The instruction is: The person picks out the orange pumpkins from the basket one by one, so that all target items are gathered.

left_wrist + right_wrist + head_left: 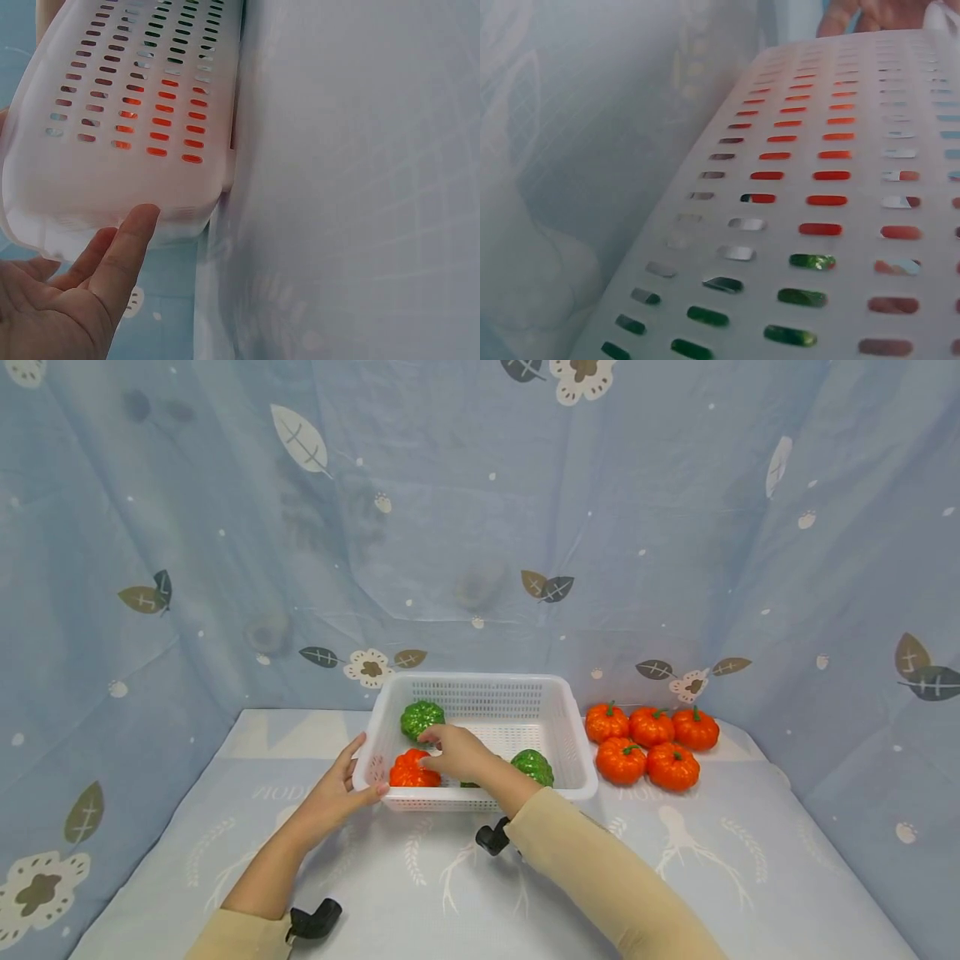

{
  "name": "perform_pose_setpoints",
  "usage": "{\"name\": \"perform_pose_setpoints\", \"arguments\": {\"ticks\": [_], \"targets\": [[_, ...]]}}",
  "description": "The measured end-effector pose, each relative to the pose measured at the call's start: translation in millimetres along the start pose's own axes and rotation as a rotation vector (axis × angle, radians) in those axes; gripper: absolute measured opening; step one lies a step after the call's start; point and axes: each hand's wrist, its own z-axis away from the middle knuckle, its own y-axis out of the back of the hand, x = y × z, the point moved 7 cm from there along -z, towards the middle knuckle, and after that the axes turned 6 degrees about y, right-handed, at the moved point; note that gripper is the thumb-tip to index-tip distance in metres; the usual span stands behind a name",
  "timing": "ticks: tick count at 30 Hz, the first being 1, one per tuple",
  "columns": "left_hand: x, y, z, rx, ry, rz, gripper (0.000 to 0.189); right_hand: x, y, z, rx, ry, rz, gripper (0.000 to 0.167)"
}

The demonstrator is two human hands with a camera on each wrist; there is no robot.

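A white plastic basket point(480, 677) with slotted walls stands on the table. At its front left corner my left hand point(333, 797) touches it, the thumb by the front rim and the fingers along the left end. In the left wrist view, straight fingers point(124, 259) rest against the end wall. My right hand point(463, 756) reaches inside over the front rim, thumb beside an orange pumpkin point(412, 771) and forefinger above it. One green pumpkin point(422, 720) lies at the back left, another green pumpkin point(532, 766) at the front right. Some green shows beneath the right wrist, mostly hidden.
Several orange pumpkins point(651, 727) sit in two rows just right of the basket. A pale patterned cloth covers the table point(420, 893). Blue printed curtains point(450, 527) hang behind it and on both sides. Each wrist carries a black camera mount point(317, 920).
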Motion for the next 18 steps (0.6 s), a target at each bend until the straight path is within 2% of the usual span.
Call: {"name": "perform_pose_setpoints", "arguments": {"ticks": [4,10,18], "targets": [[-0.4,-0.5,-0.6,0.001,-0.007,0.006,0.106,3,-6,-5.7,-0.039,-0.023,0.047,0.043],[-0.6,-0.9,-1.6,-0.001,-0.009,0.014,0.106,8,-12,-9.3,-0.088,-0.056,0.019,0.040],[-0.6,-1.3,-0.7,-0.009,-0.012,0.027,0.106,10,-16,-10.8,-0.077,-0.060,-0.029,0.038]]}}
